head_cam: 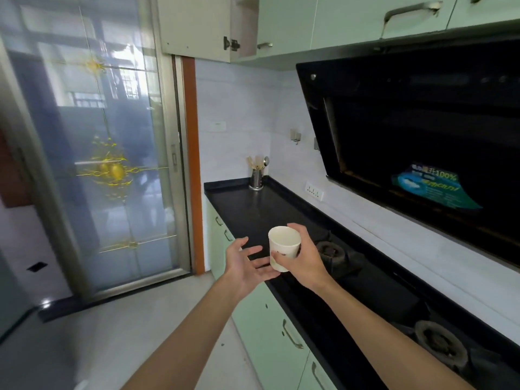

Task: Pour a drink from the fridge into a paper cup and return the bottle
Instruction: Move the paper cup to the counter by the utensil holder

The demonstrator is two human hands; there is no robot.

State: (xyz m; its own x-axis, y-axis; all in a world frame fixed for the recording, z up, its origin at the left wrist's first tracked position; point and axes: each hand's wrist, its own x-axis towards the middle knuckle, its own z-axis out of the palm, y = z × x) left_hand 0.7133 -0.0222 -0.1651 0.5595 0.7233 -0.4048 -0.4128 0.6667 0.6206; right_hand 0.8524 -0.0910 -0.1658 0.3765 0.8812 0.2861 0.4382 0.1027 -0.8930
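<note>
My right hand (302, 258) grips a white paper cup (284, 247), fingers and thumb curled round its wall. The cup is upright and looks empty, held above the front edge of the black counter (253, 204). Just to its left, my left hand (247, 263) is spread, palm up, with its fingertips close under the cup's base; I cannot tell whether they touch it. No bottle and no fridge are in sight.
A gas stove with two burners (330, 250) (437, 343) is set into the counter on the right, under a black range hood (422, 130). A metal utensil holder (256, 178) stands at the counter's far corner. A glass sliding door (107, 153) fills the left; pale green cupboards (270, 322) run below.
</note>
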